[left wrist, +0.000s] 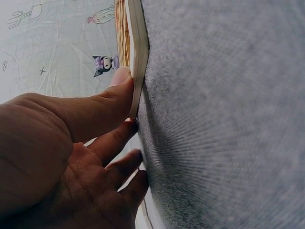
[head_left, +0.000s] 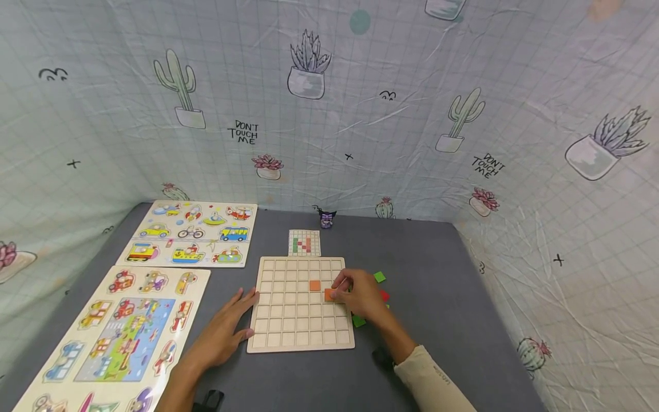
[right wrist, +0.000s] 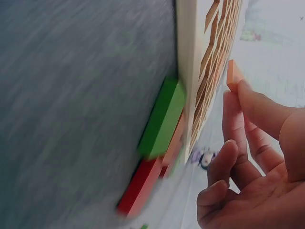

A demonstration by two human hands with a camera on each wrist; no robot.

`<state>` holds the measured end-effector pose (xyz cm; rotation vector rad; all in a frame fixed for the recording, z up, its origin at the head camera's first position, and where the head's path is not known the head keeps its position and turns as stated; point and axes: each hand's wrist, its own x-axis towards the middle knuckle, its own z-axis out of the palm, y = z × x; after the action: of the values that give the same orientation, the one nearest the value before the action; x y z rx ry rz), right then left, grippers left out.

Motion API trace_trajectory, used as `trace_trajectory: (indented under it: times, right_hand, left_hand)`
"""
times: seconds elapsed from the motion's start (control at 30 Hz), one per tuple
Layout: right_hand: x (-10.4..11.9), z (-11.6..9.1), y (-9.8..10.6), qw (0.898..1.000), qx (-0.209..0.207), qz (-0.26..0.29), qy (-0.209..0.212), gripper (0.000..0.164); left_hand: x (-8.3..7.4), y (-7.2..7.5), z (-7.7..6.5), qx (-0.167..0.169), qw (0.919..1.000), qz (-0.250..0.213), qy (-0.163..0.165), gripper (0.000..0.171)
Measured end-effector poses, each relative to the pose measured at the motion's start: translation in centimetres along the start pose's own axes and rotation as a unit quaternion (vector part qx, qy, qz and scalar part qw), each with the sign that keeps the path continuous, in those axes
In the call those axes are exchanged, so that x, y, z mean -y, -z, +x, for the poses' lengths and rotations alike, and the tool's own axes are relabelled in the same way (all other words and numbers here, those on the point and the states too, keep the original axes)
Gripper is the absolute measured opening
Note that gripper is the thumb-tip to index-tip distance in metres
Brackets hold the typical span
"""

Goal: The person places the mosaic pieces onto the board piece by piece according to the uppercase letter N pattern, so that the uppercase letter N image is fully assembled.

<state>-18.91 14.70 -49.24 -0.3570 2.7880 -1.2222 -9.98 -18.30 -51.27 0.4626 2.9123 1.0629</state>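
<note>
A wooden grid board (head_left: 278, 325) with square recesses lies on the dark table. One orange square tile (head_left: 314, 285) sits in a cell right of its middle. My right hand (head_left: 362, 293) pinches a second orange tile (right wrist: 233, 76) between thumb and fingertips, above the board's right side. At the left edge my left hand (head_left: 222, 329) rests with fingers extended, thumb and fingertips touching the board's side (left wrist: 138, 52). Beyond the board's far edge lies a small pattern card (head_left: 304, 242) with green and red squares printed on a grid.
Green tiles (head_left: 379, 277) and a red tile (right wrist: 140, 186) lie loose beside the board's right edge, partly behind my right arm. Two vehicle picture puzzles (head_left: 193, 260) (head_left: 201, 280) cover the table's left. A small purple figure (head_left: 326, 218) stands at the back, before a printed cloth.
</note>
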Motion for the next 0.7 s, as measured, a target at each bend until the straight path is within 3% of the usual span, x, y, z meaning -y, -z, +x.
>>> trace_trajectory:
  times: [0.33,0.7]
  right_hand:
    - [1.6,1.2,-2.0,0.999,0.013,-0.052,0.004,0.015]
    - [2.5,1.5,-2.6,0.995,0.021,-0.101,-0.002,0.016]
  left_hand:
    - [0.0,0.0,0.0,-0.003,1.0,0.002,0.0,0.078]
    - [-0.1,0.1,0.0,-0.001,1.0,0.003,-0.002,0.078]
